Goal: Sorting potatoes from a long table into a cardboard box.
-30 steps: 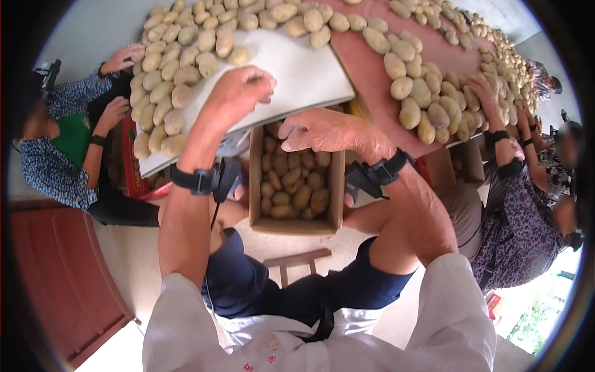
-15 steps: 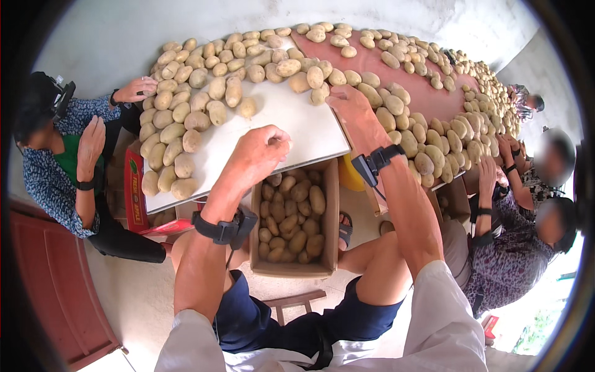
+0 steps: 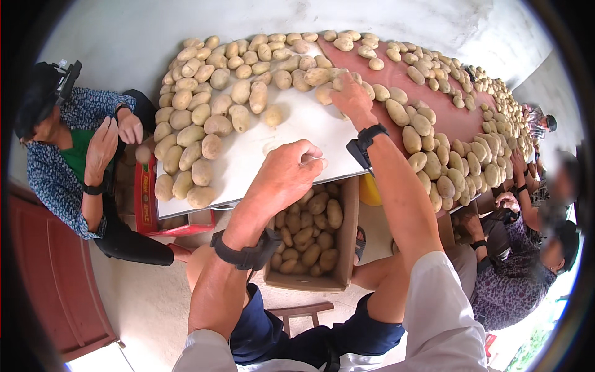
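My left hand (image 3: 291,168) hovers over the near edge of the white board (image 3: 297,127), fingers curled toward the thumb, with nothing visible in them. My right hand (image 3: 353,98) reaches farther out, its fingers bent down over a potato (image 3: 339,81) at the board's right side, where it meets a red surface. The fingertips are partly hidden. Another potato (image 3: 323,93) lies just left of that hand. Below my hands, between my knees, stands an open cardboard box (image 3: 310,283) holding several potatoes (image 3: 304,235).
Potatoes (image 3: 192,133) cover the board's left and far sides, and more spread across the red surface (image 3: 387,77). On the left, a co-worker (image 3: 74,142) sits by a red carton (image 3: 147,198), a potato (image 3: 143,154) above it. Other people (image 3: 514,273) sit at the right.
My right hand has moved a little farther onto the potatoes; my left hand stays curled. The left co-worker's hand has come off the potatoes and down toward the red carton. The view has shifted slightly.
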`<state>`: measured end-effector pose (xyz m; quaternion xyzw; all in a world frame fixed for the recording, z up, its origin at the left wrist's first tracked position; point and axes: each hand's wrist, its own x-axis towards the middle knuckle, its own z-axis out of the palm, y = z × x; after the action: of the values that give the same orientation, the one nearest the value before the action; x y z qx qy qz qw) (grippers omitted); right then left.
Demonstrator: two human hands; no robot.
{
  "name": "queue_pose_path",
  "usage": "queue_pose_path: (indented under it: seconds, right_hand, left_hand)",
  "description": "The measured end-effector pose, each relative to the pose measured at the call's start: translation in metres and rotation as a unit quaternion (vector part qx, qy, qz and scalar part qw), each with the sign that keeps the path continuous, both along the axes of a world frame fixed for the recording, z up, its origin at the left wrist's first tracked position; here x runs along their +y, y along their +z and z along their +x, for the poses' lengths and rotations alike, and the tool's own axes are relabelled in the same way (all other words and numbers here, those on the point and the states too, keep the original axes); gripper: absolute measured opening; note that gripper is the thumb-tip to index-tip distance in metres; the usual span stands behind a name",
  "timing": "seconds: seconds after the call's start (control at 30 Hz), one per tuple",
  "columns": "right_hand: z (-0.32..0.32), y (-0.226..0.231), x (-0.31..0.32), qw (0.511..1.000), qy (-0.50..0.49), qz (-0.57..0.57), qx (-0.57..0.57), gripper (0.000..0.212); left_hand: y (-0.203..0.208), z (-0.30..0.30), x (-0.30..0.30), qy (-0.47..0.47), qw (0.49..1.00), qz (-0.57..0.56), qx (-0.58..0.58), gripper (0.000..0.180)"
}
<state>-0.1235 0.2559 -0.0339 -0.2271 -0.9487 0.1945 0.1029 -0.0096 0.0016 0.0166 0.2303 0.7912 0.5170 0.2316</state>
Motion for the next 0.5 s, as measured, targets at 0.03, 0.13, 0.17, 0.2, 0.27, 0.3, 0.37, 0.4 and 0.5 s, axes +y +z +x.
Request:
queue_pose_path:
  seconds: [0.03,0.13,0.17,0.2,0.27,0.3,0.37,0.4,0.5]
  right_hand:
    - [0.000,-0.001,0.001,1.000,0.002,-0.001,-0.002,0.062]
    - [0.004,-0.005,0.009,0.999,0.029,-0.026,0.010,0.058]
    - [0.008,-0.010,0.009,0.999,0.026,-0.043,0.019,0.058]
    - [0.012,-0.016,0.010,0.998,0.021,-0.058,0.028,0.058]
    - [0.022,-0.026,0.014,0.998,0.024,-0.036,0.050,0.059]
    - [0.026,-0.028,0.009,0.997,0.034,-0.020,0.073,0.059]
    - [0.040,-0.033,0.001,0.996,0.039,-0.007,0.077,0.059]
    - [0.048,-0.034,-0.006,0.996,0.046,0.006,0.082,0.059]
    - [0.071,-0.041,-0.021,0.995,0.067,0.060,0.050,0.056]
  left_hand:
    - [0.002,0.000,0.000,-0.004,1.000,0.005,0.010,0.035]
    - [-0.003,-0.002,-0.002,-0.009,0.999,0.010,0.038,0.034]
    - [-0.004,-0.003,-0.002,-0.010,0.998,0.009,0.057,0.034]
    - [-0.004,-0.003,-0.001,-0.012,0.998,0.011,0.056,0.034]
    - [-0.001,-0.002,0.003,-0.017,1.000,0.005,0.023,0.033]
    - [-0.001,-0.002,0.002,-0.016,1.000,0.004,0.022,0.033]
    - [-0.004,-0.004,0.001,-0.026,0.998,0.009,0.056,0.031]
    - [-0.004,-0.004,-0.001,-0.024,0.998,0.009,0.057,0.031]
    - [-0.009,-0.006,0.000,-0.012,0.997,0.008,0.069,0.028]
